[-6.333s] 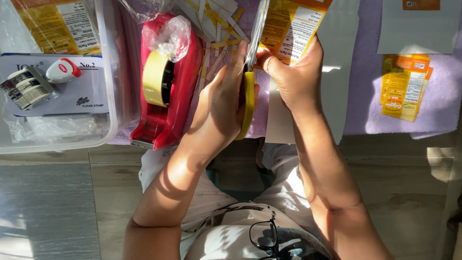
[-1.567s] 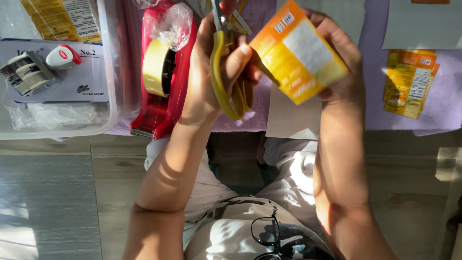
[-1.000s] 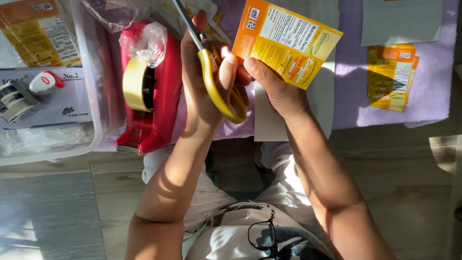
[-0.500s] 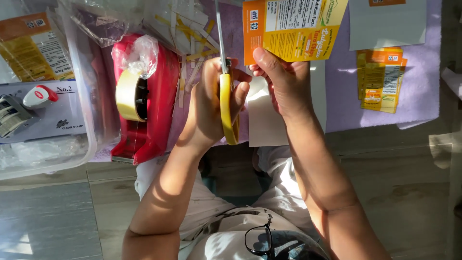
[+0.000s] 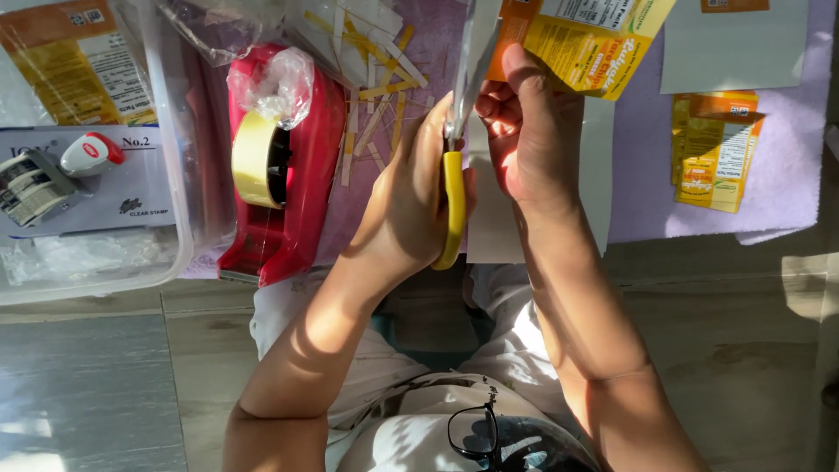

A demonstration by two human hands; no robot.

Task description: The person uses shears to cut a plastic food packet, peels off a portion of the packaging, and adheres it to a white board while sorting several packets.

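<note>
Fingers (image 5: 516,114) of the right hand (image 5: 524,149) pinch the lower edge of an orange and yellow printed cardboard packet (image 5: 581,39), thumb on the near face, closed tight on it. Packet is held above the bench, near the top edge of the view, partly cut off by the frame.

Left hand (image 5: 406,205) is wrapped around the yellow plastic handle of a pair of scissors (image 5: 452,205), fingers curled through the loop and closed on it. Steel blades (image 5: 476,52) point away from the body and run up beside the left edge of the packet. Cannot tell whether the blades are parted or whether they bite the card.

Under the hands: a white sheet of paper (image 5: 599,175) lying on a lilac cloth (image 5: 786,166) that covers the bench. Thin yellow and white paper strips (image 5: 376,79) lie scattered on the cloth just left of the scissors.

Left of those: a red plastic tape dispenser (image 5: 297,192) carrying a roll of pale yellow tape (image 5: 253,157), with crumpled clear film (image 5: 275,79) on top.

Further left: a clear plastic tub (image 5: 175,218) holding a small metal stamp (image 5: 31,183) and a white and red stamp piece (image 5: 87,153) on a pale card.

Right side: another orange and yellow flattened packet (image 5: 712,149) lies on the cloth, well apart from the hands. A second white sheet (image 5: 743,52) sits above it.

Near the bottom edge, dark-framed glasses (image 5: 476,433) hang at the person's chest.
</note>
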